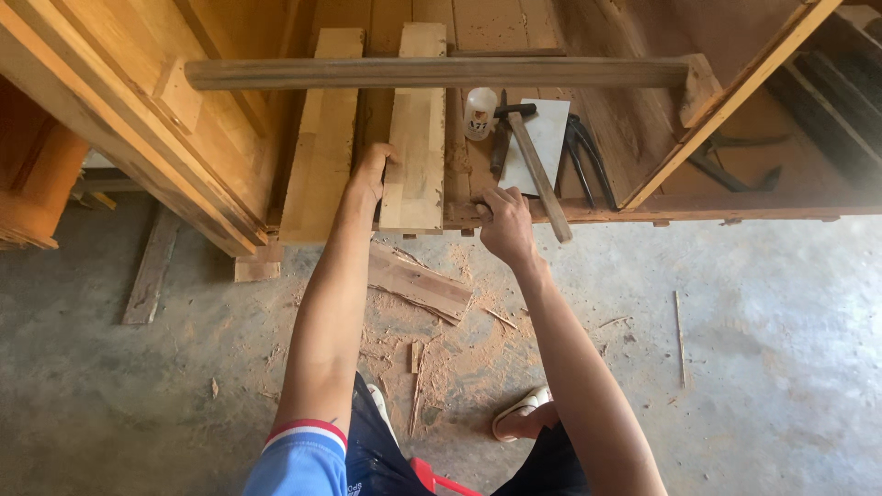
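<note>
A hammer [537,165] lies just right of the right hand, handle slanting toward the viewer and overhanging the ledge [698,209]; behind it sit a white bottle [479,113], a pale sheet [542,142] and dark pincers [584,161]; a long round bar [436,73] crosses above everything, fixed between two slanted wooden sides. The surface is the wooden floor of an open cabinet frame; below it a concrete floor [753,349] is strewn with sawdust, a split offcut [418,283] and splinters.

Two planks lie side by side, long axes running away from the viewer, near ends overhanging the ledge; the left hand [372,170] rests in the gap between the left plank [322,138] and the right plank [415,129], fingers curled against the right plank's edge; the right hand [503,220] is closed on the ledge's front edge, just right of that plank; whether it pinches anything small I cannot tell.
</note>
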